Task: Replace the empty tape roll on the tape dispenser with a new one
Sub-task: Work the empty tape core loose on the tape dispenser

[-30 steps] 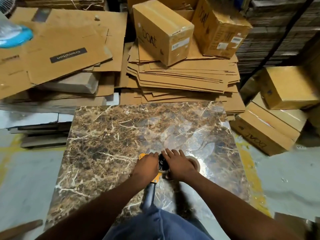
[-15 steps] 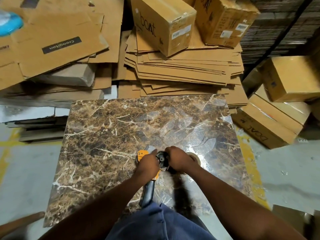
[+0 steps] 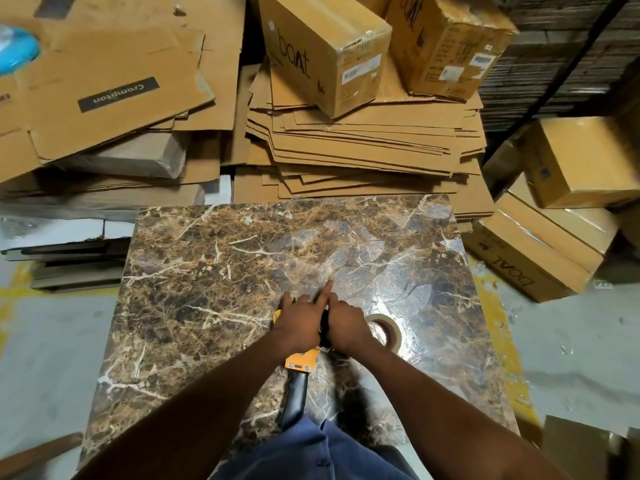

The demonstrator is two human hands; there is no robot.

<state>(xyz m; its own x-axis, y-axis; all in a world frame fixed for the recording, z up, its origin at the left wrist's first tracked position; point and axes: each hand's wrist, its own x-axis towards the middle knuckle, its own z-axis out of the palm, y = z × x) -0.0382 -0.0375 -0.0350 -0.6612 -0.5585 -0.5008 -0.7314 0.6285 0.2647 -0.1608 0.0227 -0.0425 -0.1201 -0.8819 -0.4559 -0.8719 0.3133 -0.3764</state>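
Note:
An orange tape dispenser (image 3: pixel 298 362) with a black handle lies on the brown marble tabletop (image 3: pixel 214 271), handle pointing toward me. My left hand (image 3: pixel 298 326) presses down on its orange body, one finger stretched forward. My right hand (image 3: pixel 346 326) grips the black hub between the two hands; what sits on the hub is hidden. A tape roll (image 3: pixel 389 331) with a beige core lies flat on the marble, just right of my right hand and partly covered by it.
Flattened cardboard (image 3: pixel 363 140) is stacked behind the table, with sealed boxes (image 3: pixel 325 46) on top. More boxes (image 3: pixel 540 251) sit on the floor at the right. Loose cardboard sheets (image 3: pixel 104 84) pile at the back left. Grey floor with yellow lines surrounds the table.
Both hands closed in tighter over the dispenser's hub, and a left finger now points forward. The camera tilted down slightly. The tape roll stayed where it was.

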